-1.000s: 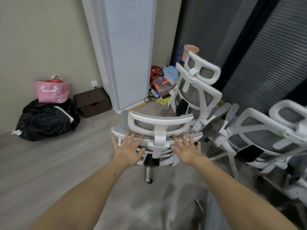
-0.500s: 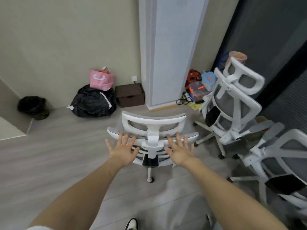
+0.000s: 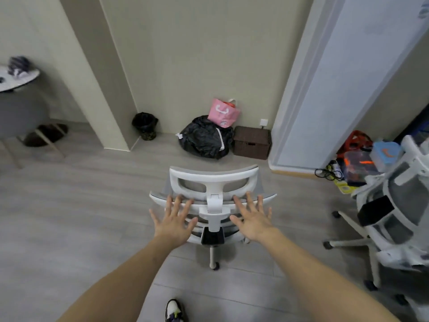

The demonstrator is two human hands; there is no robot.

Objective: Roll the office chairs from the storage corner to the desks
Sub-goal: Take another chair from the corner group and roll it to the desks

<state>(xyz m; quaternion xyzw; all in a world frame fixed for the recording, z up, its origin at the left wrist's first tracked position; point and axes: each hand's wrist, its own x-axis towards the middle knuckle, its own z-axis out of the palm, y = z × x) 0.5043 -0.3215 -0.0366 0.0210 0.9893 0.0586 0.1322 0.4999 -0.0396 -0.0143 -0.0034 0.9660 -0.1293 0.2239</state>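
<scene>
A white office chair (image 3: pixel 213 182) with grey mesh stands in front of me, its back toward me. My left hand (image 3: pixel 174 221) lies flat with spread fingers on the left side of the backrest's upper edge. My right hand (image 3: pixel 253 219) lies the same way on the right side. Neither hand curls around the frame. One caster of the chair (image 3: pixel 215 266) shows below the backrest. A second white office chair (image 3: pixel 392 219) stands at the right edge, partly cut off.
Against the far wall sit a black bag (image 3: pixel 204 138), a pink bag (image 3: pixel 224 112), a brown wicker box (image 3: pixel 252 142) and a small black bin (image 3: pixel 145 125). A white panel (image 3: pixel 343 77) rises at the right, clutter (image 3: pixel 357 159) beside it. A round table (image 3: pixel 16 77) is far left.
The view and the chair have swung left: the stored chairs have slid toward the right edge, and the wall corner, bin and round table have come into view. Both hands stay flat on the backrest.
</scene>
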